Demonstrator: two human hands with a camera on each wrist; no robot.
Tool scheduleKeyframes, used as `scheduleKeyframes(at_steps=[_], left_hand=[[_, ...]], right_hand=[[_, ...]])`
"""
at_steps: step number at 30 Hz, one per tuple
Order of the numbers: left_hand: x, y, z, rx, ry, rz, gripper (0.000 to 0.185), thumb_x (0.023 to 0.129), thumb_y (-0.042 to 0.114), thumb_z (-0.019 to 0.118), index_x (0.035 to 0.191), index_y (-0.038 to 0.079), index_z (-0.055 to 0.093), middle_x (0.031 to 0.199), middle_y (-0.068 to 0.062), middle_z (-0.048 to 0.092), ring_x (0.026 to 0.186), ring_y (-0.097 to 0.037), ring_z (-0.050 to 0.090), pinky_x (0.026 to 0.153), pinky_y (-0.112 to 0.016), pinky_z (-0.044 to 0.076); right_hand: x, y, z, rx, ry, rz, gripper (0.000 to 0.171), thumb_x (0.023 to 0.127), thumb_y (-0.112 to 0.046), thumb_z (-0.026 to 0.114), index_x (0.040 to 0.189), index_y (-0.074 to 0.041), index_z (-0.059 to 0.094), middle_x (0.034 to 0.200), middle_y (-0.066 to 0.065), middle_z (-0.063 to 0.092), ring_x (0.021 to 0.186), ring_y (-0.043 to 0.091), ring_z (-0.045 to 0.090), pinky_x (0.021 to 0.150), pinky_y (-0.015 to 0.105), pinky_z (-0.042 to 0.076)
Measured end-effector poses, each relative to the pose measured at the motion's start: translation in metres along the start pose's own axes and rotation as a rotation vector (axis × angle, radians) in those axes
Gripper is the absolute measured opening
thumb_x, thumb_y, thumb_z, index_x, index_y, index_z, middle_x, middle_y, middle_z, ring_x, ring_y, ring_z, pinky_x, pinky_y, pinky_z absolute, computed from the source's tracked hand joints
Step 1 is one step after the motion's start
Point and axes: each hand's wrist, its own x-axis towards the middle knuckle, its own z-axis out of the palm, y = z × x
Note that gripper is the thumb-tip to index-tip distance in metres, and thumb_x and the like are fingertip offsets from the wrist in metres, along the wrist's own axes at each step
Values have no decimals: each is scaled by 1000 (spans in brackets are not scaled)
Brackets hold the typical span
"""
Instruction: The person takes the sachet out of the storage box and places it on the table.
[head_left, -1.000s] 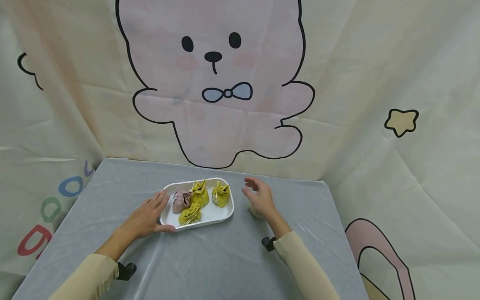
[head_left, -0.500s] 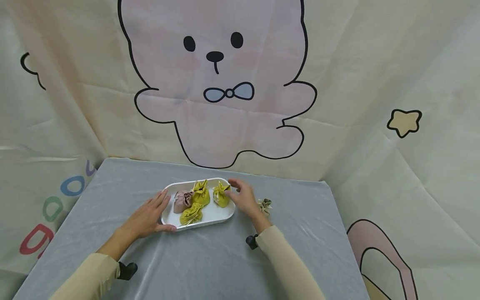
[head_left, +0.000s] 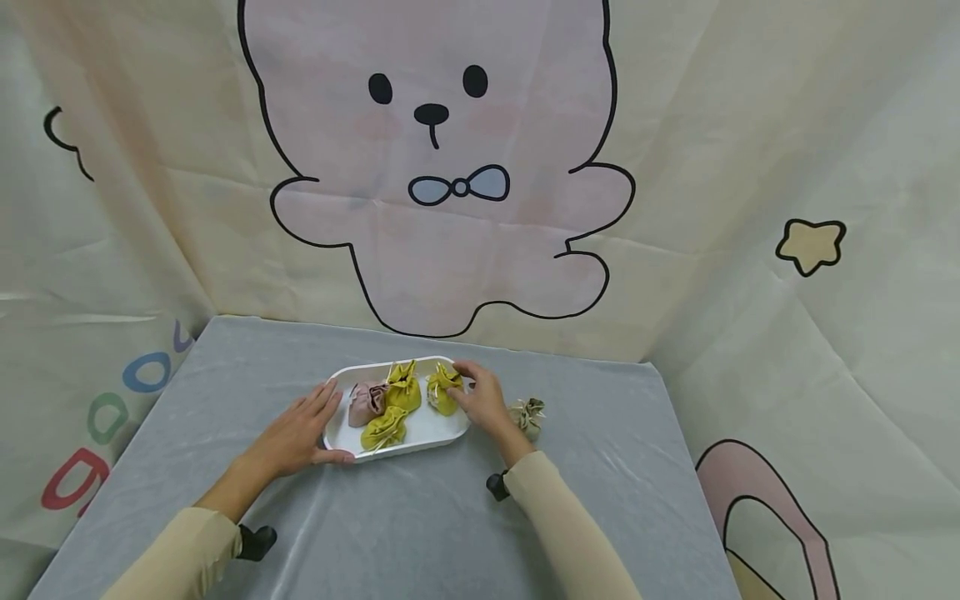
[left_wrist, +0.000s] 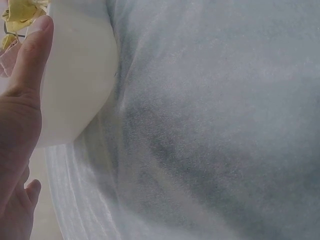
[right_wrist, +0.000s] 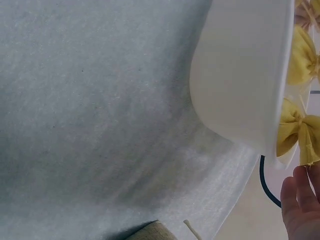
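A white tray point(head_left: 433, 431) holds a dusty pink drawstring pouch point(head_left: 365, 406) and two yellow pouches point(head_left: 403, 392) on its left half, plus a third yellow drawstring pouch point(head_left: 441, 398) at its right end. My left hand point(head_left: 296, 429) rests along the tray's left end, fingers extended and thumb by the front rim. At the right end, my right hand point(head_left: 486, 404) pinches the third yellow pouch between thumb and fingers. In the right wrist view its fingertips point(right_wrist: 301, 175) meet the gathered top of that yellow pouch point(right_wrist: 288, 132).
A grey-green drawstring pouch point(head_left: 529, 419) lies on the table right of the tray, just beyond my right wrist. Grey cloth point(head_left: 390, 533) covers the table. A curtain with a printed bear point(head_left: 450, 267) hangs behind the far edge.
My right hand has moved left from above the grey-green pouch to the yellow pouch at the tray's right end, and its fingers have closed on it. The left hand stays on the tray.
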Motion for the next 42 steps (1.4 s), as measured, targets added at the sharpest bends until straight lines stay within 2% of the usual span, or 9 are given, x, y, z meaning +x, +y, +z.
scheduleKeyframes(at_steps=[12, 20, 25, 30, 35, 42], left_hand=[[-1, -3, 3, 0, 2, 3, 116, 75, 73, 68, 150, -9, 34, 160, -28, 22, 145, -47, 24, 112, -62, 27], [-1, -2, 4, -3, 5, 10, 115, 75, 72, 69, 150, -9, 34, 160, -29, 21, 145, -47, 24, 112, -62, 27], [-2, -1, 2, -13, 11, 12, 116, 75, 72, 68, 149, -9, 34, 159, -29, 21, 144, -48, 23, 112, -63, 27], [-2, 1, 0, -11, 38, 27, 114, 75, 70, 71, 147, -11, 37, 158, -31, 24, 143, -49, 27, 110, -64, 30], [-1, -1, 1, -3, 17, 14, 115, 75, 72, 69, 149, -9, 35, 159, -29, 22, 144, -48, 24, 111, -63, 28], [-1, -4, 5, -15, 14, 18, 114, 75, 67, 73, 149, -10, 34, 159, -29, 21, 144, -49, 24, 111, -63, 28]], right_hand=[[1, 0, 4, 36, -29, 7, 36, 88, 4, 70, 123, 6, 63, 119, 19, 66, 109, 31, 63, 91, 42, 54], [0, -2, 8, -5, -38, 0, 15, 87, 5, 68, 101, 1, 71, 100, 12, 69, 90, 21, 65, 78, 28, 56], [-1, -4, 10, -16, -19, -49, 9, 88, 5, 68, 96, 3, 72, 95, 13, 69, 87, 22, 65, 77, 30, 56], [-2, -6, 12, -32, 3, -56, 7, 89, 3, 69, 95, 1, 73, 94, 12, 69, 87, 22, 65, 77, 28, 55], [-2, -7, 13, -26, 35, -71, 5, 89, 2, 69, 93, 2, 73, 93, 13, 69, 88, 23, 66, 77, 29, 55], [-2, -7, 12, 33, 78, -37, 6, 90, 1, 70, 94, 0, 74, 91, 10, 71, 84, 18, 65, 75, 26, 54]])
